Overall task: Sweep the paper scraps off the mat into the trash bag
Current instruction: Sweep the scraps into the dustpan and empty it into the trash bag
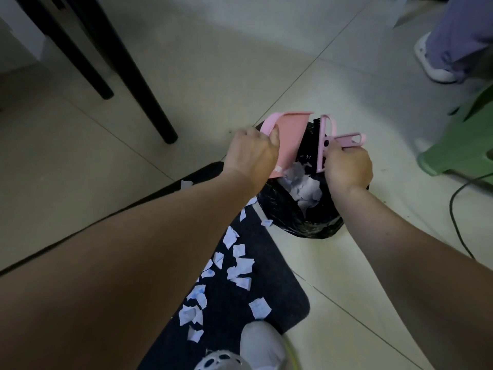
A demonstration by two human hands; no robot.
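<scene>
My left hand [250, 153] grips a pink dustpan [289, 134], tilted over the open mouth of a black trash bag [306, 220] on the floor. My right hand [346, 166] grips a small pink brush [333, 140] just right of the dustpan, above the bag. White paper scraps [306, 188] lie inside the bag. Several more scraps [240, 263] are scattered on the dark mat [280, 295], which runs from the bag toward me under my left forearm.
Black table legs [149, 102] stand on the tiled floor at upper left. A green plastic stool [464, 145] and a dark cable [456, 209] are at right. Another person's leg and white shoe [432, 65] are at upper right. My own shoe [261, 345] rests on the mat's near end.
</scene>
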